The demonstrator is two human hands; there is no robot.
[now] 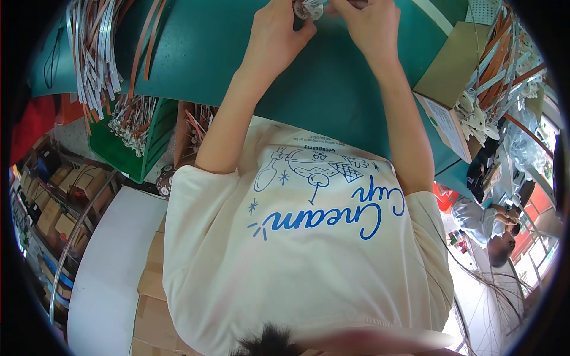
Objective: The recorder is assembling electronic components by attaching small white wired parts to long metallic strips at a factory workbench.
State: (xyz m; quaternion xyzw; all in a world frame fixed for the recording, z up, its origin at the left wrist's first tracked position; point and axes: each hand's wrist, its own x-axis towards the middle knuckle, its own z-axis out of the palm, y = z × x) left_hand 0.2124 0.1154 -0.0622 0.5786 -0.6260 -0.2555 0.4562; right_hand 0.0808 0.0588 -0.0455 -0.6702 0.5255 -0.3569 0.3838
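Note:
At the top edge of the view, my left hand (280, 32) is closed around a small white plastic part (310, 8) with a rounded, uneven shape. Its upper side is cut off by the picture's edge. Close beside it, my right hand (373, 26) has its fingers bent in toward the part. Those fingertips are blurred and partly out of the picture, and something dark shows by them that I cannot make out. Both hands are over the green table (323, 83).
Metal and orange-brown strips (98, 53) hang over the table's left side. Below them, a green crate (148, 139) holds more strips with white ends. On the right stands an open cardboard box (442, 89) beside strips with white plastic pieces (472, 118). Another person (478, 222) sits farther right.

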